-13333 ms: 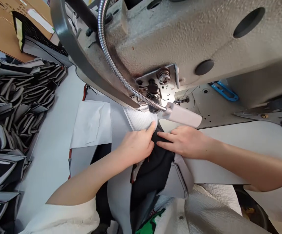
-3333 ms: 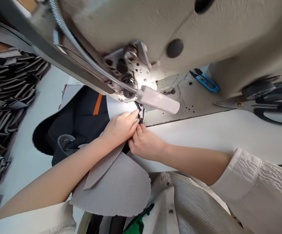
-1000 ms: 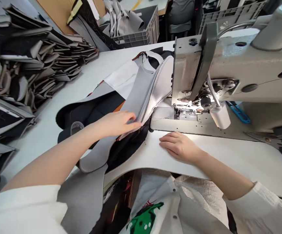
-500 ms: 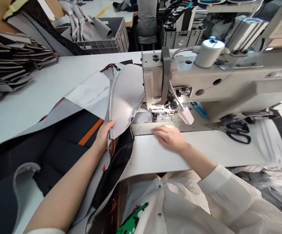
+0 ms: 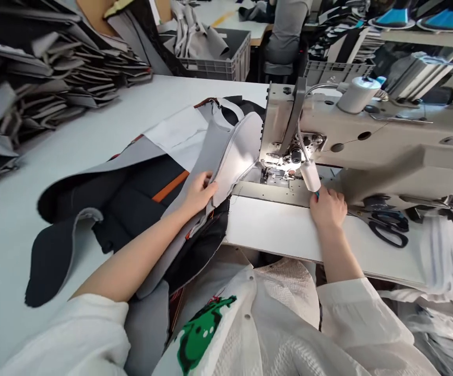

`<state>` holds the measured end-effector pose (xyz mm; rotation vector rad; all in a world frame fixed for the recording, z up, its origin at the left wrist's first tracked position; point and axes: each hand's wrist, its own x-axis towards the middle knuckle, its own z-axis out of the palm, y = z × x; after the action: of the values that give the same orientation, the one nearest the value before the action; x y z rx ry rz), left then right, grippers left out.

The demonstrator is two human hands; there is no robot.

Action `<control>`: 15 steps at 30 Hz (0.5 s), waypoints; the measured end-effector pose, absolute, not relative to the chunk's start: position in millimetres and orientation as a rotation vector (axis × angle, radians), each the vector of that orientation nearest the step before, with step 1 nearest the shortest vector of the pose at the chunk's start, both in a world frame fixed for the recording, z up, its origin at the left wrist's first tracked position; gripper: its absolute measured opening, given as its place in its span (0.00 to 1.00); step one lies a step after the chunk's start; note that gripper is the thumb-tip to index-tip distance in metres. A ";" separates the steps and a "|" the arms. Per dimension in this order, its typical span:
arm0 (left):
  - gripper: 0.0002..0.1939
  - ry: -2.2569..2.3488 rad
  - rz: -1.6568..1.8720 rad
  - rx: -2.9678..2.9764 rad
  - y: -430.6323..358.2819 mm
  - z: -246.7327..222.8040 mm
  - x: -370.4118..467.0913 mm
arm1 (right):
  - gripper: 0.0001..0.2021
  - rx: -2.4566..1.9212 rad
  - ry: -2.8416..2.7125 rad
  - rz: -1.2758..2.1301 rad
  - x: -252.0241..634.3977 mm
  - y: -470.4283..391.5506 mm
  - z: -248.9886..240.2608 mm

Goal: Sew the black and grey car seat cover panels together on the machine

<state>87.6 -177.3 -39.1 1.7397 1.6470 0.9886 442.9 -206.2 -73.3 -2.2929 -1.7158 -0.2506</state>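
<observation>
My left hand (image 5: pixel 202 194) is closed on the edge of a grey padded fabric piece (image 5: pixel 237 156), sewn to a larger dark panel (image 5: pixel 132 190) with an orange strip. The piece lies left of the sewing machine's needle area (image 5: pixel 277 175), its far end beside the machine head. My right hand (image 5: pixel 329 209) is at the front of the machine bed, right of the small white lamp (image 5: pixel 310 176). Its fingers are curled over the blue thread snips (image 5: pixel 317 195), of which only a bit of blue shows.
Black-handled scissors (image 5: pixel 389 230) lie right of my right hand, near white strips (image 5: pixel 443 253). A thread cone (image 5: pixel 358 95) stands on the machine. Stacked fabric pieces (image 5: pixel 66 57) fill the far left. Behind the table are a grey crate (image 5: pixel 238 55) and a seated person (image 5: pixel 289 31).
My right hand has moved right along the machine bed and closed over the blue thread snips that lay there. My left hand still holds the fabric. The view has shifted left.
</observation>
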 end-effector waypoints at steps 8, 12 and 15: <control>0.15 0.947 -0.091 3.206 -182.7 4.1 99.0 | 0.16 -2.275 -1.794 -0.079 436.1 -212.0 -61.5; 0.14 1.064 -0.399 3.167 -160.3 6.2 100.8 | 0.15 -2.263 -1.743 0.017 438.8 -215.8 -56.5; 0.14 0.975 -0.399 3.067 -144.0 5.4 99.7 | 0.15 -2.254 -1.692 0.045 441.4 -227.1 -57.1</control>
<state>99.7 -144.0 5.4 3.0673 0.9754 -0.3990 441.4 -227.1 -57.1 -2.2539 -1.6921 0.0453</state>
